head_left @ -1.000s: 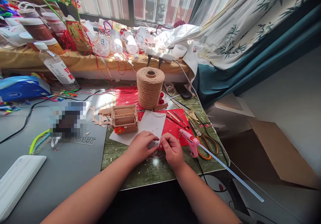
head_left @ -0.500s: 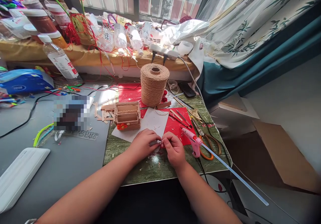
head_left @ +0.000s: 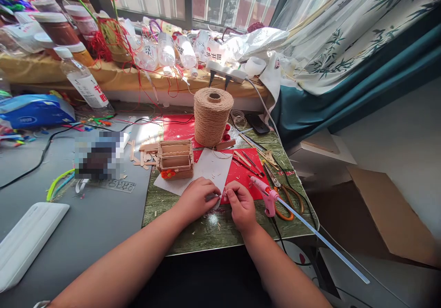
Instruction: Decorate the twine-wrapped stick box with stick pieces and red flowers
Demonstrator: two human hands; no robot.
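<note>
My left hand (head_left: 200, 198) rests with curled fingers over the near edge of the white paper (head_left: 215, 163); whatever its fingertips hold is hidden. Close beside it, my right hand (head_left: 240, 204) is closed in a pinch over the red sheet (head_left: 253, 156), and the thing in it is too small to name. A small gap shows between the fingertips of both hands. Beyond the left hand stands a little box of wooden craft sticks (head_left: 175, 161) with an orange flower (head_left: 168, 174). To the right of my right hand lies a pink glue gun (head_left: 267, 193) with a long clear glue stick.
A big spool of twine (head_left: 213, 119) stands behind the paper. Scissors (head_left: 291, 202) with orange handles lie past the glue gun, near pencils (head_left: 250, 163). Loose craft sticks (head_left: 146, 154) are left of the box. A white power bank-like slab (head_left: 31, 243) lies at far left.
The camera view has shifted slightly, moving the scene rightward in the picture. My fingertips came together half a second ago and are now slightly apart again. The box and glue gun stay put.
</note>
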